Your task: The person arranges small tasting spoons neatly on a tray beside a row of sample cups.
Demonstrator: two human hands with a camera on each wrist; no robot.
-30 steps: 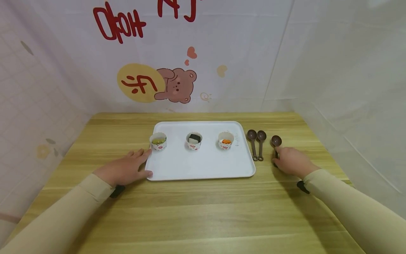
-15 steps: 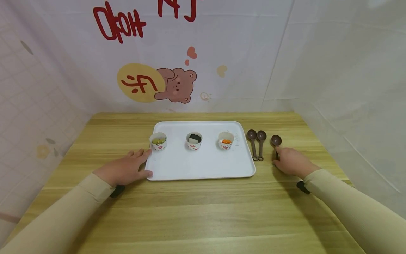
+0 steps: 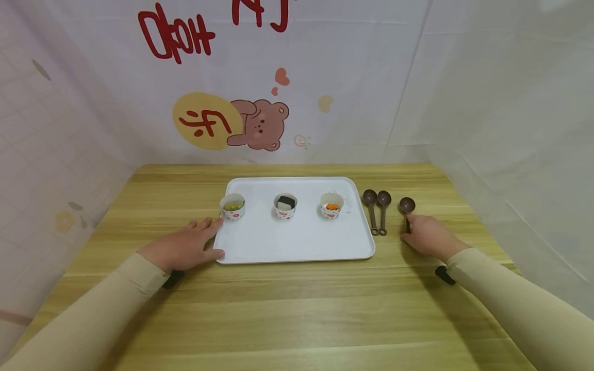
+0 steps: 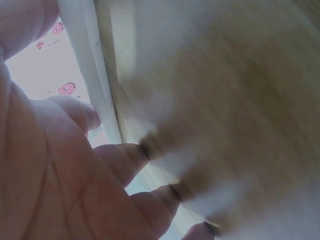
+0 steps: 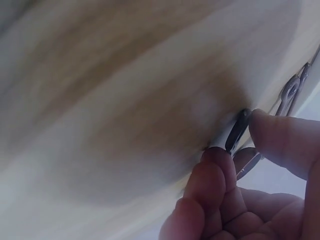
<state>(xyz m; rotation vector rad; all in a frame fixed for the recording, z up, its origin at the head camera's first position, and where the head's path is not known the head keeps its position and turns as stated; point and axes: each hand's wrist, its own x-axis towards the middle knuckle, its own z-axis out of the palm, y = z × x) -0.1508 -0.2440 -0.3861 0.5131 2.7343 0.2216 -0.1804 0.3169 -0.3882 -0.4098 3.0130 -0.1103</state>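
At the left edge of a white tray, my left hand rests with its fingers extended, the thumb over the rim. The left wrist view shows the palm and fingertips by that edge. To the right of the tray, my right hand pinches the handle of a brown measuring spoon, bowl pointing away from me. In the right wrist view the handle end sits between thumb and fingers. Two similar measuring spoons lie side by side between that hand and the tray.
Three patterned paper cups stand on the tray: one with green food, one with a white and black piece, one with orange bits. The wooden table meets a printed cloth at the back.
The right fingers have closed a little on the spoon's handle, with the spoon staying nearly in place. The left hand and tray hold their position; the whole head view has shifted slightly.
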